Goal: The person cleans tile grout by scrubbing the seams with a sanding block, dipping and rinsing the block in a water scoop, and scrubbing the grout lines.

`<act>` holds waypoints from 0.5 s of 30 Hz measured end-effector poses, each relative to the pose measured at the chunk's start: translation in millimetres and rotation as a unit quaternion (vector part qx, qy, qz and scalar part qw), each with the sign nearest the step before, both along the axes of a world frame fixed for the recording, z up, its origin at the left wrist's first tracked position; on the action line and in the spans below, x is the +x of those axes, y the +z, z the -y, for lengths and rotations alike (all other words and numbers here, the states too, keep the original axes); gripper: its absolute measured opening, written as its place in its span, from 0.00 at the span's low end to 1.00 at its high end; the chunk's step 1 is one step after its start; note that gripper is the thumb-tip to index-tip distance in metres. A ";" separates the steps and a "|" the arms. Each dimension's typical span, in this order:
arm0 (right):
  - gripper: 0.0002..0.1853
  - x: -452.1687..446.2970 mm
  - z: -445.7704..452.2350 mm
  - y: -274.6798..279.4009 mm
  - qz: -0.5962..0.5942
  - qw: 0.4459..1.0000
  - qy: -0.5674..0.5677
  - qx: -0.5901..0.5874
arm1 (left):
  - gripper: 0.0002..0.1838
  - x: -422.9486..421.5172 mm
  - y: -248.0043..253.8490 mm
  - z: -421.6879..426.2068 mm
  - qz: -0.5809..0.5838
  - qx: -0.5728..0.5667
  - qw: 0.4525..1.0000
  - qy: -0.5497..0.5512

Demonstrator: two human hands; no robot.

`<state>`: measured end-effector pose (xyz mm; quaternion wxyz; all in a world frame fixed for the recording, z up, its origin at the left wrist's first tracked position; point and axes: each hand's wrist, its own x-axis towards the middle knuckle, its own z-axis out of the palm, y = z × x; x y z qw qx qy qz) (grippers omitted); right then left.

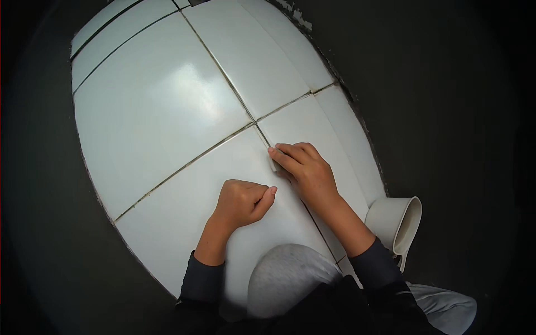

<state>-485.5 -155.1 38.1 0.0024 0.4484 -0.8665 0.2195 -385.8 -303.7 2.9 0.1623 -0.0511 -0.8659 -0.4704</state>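
Note:
My right hand (312,173) rests low over a dark joint between white tiles (167,106), just below where two joints cross. Its thumb and index finger are pinched together at the joint. A thin whitish strip (273,163) shows at these fingertips, along the line; what it is made of I cannot tell. To the left, my left hand (245,202) is closed in a fist above a tile, thumb on the side facing the right hand. Its inside is hidden, so whether it holds anything does not show.
A white mug-like container (385,219) with a handle stands tilted at the right, its mouth facing outward. My grey-clad knee (290,279) is at the bottom. Dark grey floor (446,139) surrounds the tiled patch, whose edges are rough.

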 end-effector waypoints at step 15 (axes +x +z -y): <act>0.17 -57.3 43.8 -5.5 0.150 0.959 -0.208 -0.122 | 0.23 4.7 -5.3 -5.0 -0.031 -0.052 0.998 -0.012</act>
